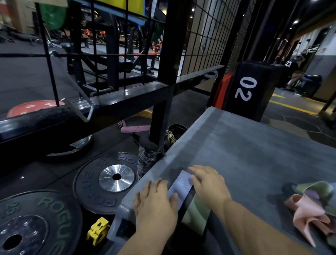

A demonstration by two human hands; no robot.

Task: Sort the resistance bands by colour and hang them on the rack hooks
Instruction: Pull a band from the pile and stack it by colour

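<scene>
A lilac resistance band marked 20 lies flat near the left edge of a grey padded box. A black band and a green band lie flat beside it. My left hand rests flat on the lilac band's near end with straight fingers. My right hand presses flat on its far end. A loose heap of bands, pink, green and lilac, lies at the box's right side. The black wire-grid rack stands behind the box; no hooks are clearly visible.
Black weight plates lie on the floor to the left, with a yellow collar clamp. A pink belt and a red plate lie under the rack's lower bar. A black box marked 02 stands behind. A person stands far right.
</scene>
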